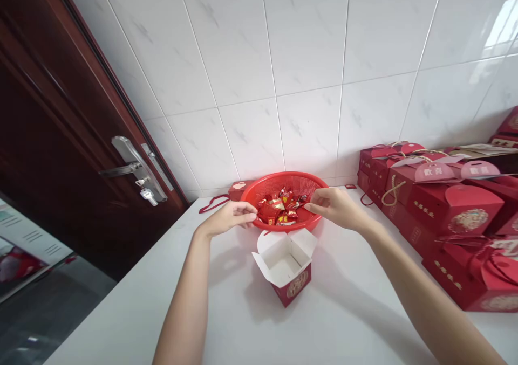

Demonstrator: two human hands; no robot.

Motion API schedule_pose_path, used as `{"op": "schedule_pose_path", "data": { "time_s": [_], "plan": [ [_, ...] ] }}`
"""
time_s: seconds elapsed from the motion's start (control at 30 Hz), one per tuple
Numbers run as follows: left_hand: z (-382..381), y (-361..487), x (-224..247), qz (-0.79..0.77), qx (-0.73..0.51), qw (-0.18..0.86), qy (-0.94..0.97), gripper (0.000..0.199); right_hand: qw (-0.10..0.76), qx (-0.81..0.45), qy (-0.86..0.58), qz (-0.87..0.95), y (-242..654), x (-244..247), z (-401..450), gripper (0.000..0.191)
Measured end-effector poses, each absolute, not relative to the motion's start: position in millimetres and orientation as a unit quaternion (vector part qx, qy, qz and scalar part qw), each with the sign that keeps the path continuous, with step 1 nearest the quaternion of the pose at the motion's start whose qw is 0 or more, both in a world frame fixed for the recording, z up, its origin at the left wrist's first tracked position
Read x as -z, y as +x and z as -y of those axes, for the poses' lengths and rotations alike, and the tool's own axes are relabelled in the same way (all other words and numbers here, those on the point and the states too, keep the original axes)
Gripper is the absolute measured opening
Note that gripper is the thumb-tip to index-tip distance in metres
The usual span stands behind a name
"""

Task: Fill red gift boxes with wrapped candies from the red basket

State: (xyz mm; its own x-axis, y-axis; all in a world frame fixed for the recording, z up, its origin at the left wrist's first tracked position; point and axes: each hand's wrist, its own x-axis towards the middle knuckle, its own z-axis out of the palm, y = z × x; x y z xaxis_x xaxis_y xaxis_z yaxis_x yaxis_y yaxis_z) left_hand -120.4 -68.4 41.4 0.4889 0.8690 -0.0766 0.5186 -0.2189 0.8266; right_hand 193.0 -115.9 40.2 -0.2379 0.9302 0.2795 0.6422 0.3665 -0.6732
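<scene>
Reaches with both bare forearms over a white table (pixel 238 322) to a red basket (pixel 283 180) standing close to the tiled wall (pixel 251 133). Holds the left hand (pixel 232 217) at the basket's near left rim, with fingers loosely bent and gathered near the thumb; hard to make out what, if anything, between them. Holds the right hand (pixel 335 206) at the right rim, wrist arched, with thumb and bent fingers pointing inward and slightly parted; impossible to say from here whether pinching anything. Between the hands, inside the basket, a heap of wrapped sweets (pixel 279 206), mostly red with touches of gold. Just in front of the basket, upright on the table, an open box (pixel 297 285) with flaps folded outward, white inside, dark red outside, bearing a round pale emblem. Behind the basket's left side, partly hidden, a small red carton (pixel 238 190) beside a red ribbon loop (pixel 213 203). Along the right, stacked red gift boxes (pixel 424 208) with gold lettering. To the left, a dark brown door (pixel 60 111) with keys (pixel 148 196) hanging at the lock plate (pixel 135 160).
</scene>
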Motion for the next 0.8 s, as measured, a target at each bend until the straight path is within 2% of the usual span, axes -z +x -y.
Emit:
{"op": "schedule_pose_path", "data": {
  "time_s": [0.07, 0.1, 0.2, 0.33, 0.4, 0.47, 0.67, 0.8],
  "plan": [
    [48.5, -99.7, -41.4, -0.483, -0.165, 0.338, 0.791, 0.043, 0.374, -0.241, -0.514, 0.733, 187.5, -29.7, 87.8, 0.024],
    [37.2, -87.5, -40.1, -0.493, -0.106, 0.288, 0.814, 0.043, 0.393, -0.246, -0.524, 0.714, 183.3, -23.6, 74.3, 0.021],
    [6.2, -52.6, -28.3, -0.521, 0.006, 0.253, 0.815, 0.045, 0.393, -0.249, -0.538, 0.703, 170.6, -5.6, 41.8, 0.015],
    [-17.2, -24.1, 2.2, -0.581, 0.097, 0.207, 0.781, 0.089, 0.342, -0.272, -0.557, 0.706, 164.5, 9.5, 23.5, 0.014],
    [-23.0, -19.2, 15.8, -0.598, 0.117, 0.194, 0.769, 0.099, 0.315, -0.277, -0.566, 0.709, 165.2, 12.5, 22.3, 0.016],
    [-27.5, -19.1, 24.2, -0.6, 0.124, 0.187, 0.768, 0.094, 0.295, -0.276, -0.574, 0.712, 165.7, 13.5, 23.3, 0.017],
    [-34.2, -25.2, 28.5, -0.556, 0.119, 0.185, 0.801, 0.063, 0.266, -0.262, -0.595, 0.712, 164.5, 12.9, 27.1, 0.018],
    [-25.8, -25.6, 23.7, -0.535, 0.115, 0.212, 0.81, 0.059, 0.258, -0.256, -0.598, 0.715, 164.2, 11.7, 29.6, 0.018]
  ]
}}
